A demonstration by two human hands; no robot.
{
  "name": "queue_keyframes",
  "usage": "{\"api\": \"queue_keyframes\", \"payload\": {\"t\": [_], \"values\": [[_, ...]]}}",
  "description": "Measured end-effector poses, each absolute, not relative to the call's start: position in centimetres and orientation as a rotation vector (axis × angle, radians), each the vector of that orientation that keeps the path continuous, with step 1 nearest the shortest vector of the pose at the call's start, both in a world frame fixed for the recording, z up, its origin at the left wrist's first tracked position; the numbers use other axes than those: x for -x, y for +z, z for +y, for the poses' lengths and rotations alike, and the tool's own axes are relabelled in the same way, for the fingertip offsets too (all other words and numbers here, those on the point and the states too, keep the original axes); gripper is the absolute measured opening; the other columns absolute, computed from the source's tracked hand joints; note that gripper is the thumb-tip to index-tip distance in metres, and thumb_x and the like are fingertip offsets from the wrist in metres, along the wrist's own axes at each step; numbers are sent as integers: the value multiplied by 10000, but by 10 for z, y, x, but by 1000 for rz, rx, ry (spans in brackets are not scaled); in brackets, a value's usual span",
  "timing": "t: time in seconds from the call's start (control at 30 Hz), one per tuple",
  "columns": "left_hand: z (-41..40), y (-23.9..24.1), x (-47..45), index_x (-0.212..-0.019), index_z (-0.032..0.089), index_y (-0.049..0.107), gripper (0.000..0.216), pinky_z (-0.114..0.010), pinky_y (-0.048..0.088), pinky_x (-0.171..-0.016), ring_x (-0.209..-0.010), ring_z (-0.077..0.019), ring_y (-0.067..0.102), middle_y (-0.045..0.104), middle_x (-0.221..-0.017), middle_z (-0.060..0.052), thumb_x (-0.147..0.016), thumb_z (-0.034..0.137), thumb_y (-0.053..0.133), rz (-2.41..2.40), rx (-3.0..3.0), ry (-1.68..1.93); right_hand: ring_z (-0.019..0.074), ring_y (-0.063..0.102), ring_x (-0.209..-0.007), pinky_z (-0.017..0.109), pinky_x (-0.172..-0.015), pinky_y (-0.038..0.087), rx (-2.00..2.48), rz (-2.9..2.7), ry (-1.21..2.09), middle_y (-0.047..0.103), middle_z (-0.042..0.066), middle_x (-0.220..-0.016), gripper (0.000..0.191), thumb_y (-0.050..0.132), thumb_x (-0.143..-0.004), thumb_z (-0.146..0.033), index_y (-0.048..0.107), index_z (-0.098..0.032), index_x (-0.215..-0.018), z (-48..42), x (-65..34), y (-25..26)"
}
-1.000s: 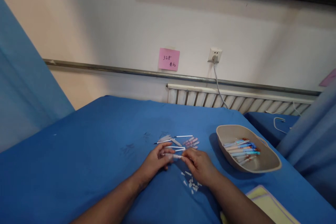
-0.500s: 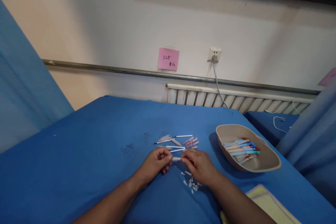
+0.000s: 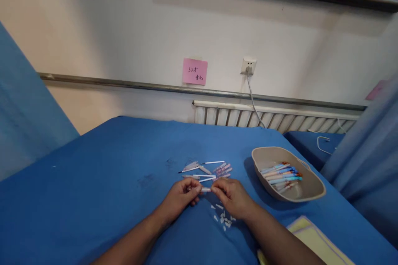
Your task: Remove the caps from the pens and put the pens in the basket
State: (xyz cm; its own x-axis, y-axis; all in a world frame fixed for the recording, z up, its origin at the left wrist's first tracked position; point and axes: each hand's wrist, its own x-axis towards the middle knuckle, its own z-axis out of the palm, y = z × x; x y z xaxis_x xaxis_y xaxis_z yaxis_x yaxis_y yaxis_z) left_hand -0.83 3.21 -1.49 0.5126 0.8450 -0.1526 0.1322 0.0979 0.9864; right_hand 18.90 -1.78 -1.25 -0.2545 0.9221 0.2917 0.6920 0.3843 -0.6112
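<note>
Between both hands runs a short, pale pen barrel (image 3: 205,190), held level over the blue-covered table. My left hand (image 3: 183,193) is closed round its left end, and my right hand (image 3: 234,197) pinches the right end, so both ends are hidden by fingers. Just beyond my fingers lie white pen refills (image 3: 207,176) with dark tips, along with some greyish barrels (image 3: 204,169). A cluster of pink, see-through pen parts (image 3: 223,169) is behind my right hand. Small white cone-shaped pieces (image 3: 226,220) are scattered on the near side, left of my right forearm.
To the right stands a beige plastic basin (image 3: 312,192) with several assembled-looking pens (image 3: 281,176) in it. A folded yellow cloth (image 3: 317,240) lies by my right forearm. Behind the blue tabletop (image 3: 108,165) are a radiator (image 3: 230,115) and a wall socket (image 3: 248,66).
The camera view has shifted slightly, moving the scene a little to the left. Both hands keep hold of the pen barrel in nearly the same pose; the pieces on the table lie as before.
</note>
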Motion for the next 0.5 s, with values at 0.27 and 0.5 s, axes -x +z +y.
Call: {"api": "queue_keyframes", "payload": {"t": [0.27,0.5], "values": [[35,-11,11,-809,156,640,224,-243,433,-664,-725,-159,559,625,-770,-10,-672,324,696,930,-1544,739,98,563,-671,176,-614,354,1401,-2080,507,635,-12,-724,246,419,-903,-297,607,-190,-787,-15,-189,-6],[34,-16,11,-842,176,638,225,-254,449,-717,-770,-171,574,624,-819,-12,-658,279,718,859,-1555,786,127,596,-757,191,-654,367,1387,-2224,448,671,4,-837,217,432,-900,-317,613,-210,-950,-23,-188,4]]}}
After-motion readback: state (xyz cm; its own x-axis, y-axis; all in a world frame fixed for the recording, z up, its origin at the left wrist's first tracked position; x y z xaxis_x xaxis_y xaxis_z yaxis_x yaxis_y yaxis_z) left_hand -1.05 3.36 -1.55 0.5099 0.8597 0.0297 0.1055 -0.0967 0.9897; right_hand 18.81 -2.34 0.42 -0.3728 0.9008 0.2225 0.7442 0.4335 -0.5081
